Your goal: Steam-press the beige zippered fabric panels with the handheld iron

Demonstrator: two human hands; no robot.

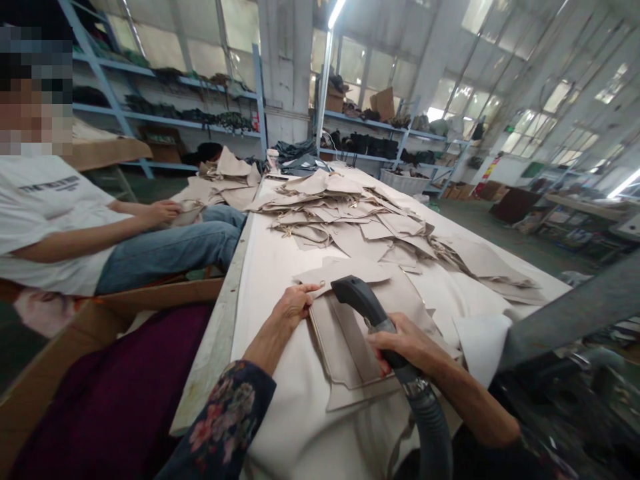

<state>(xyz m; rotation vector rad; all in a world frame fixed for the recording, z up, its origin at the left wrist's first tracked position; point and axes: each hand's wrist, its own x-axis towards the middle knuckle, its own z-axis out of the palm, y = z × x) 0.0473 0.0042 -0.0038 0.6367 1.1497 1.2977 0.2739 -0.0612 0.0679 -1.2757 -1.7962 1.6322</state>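
Observation:
My right hand (407,340) is wrapped round a black vacuum-type nozzle (355,297) on a ribbed flexible hose (433,427). The nozzle's curved head is just above a flat beige bag panel (345,347) with a darker strip down its middle and raised, piped edges. At the panel's upper left corner, my left hand (296,303) grips the edge between thumb and fingers, with the index finger stretched toward a small metal ring. Another beige piece (345,273) overlaps the top of the panel. Part of the right fingers is hidden behind the hose.
Stacked beige pieces (340,213) cover the table's far half. A co-worker (55,213) sits at the left, handling similar pieces. A cardboard box (60,353) with purple cloth (120,387) stands left of the table edge. A grey metal beam (575,320) slants in at the right.

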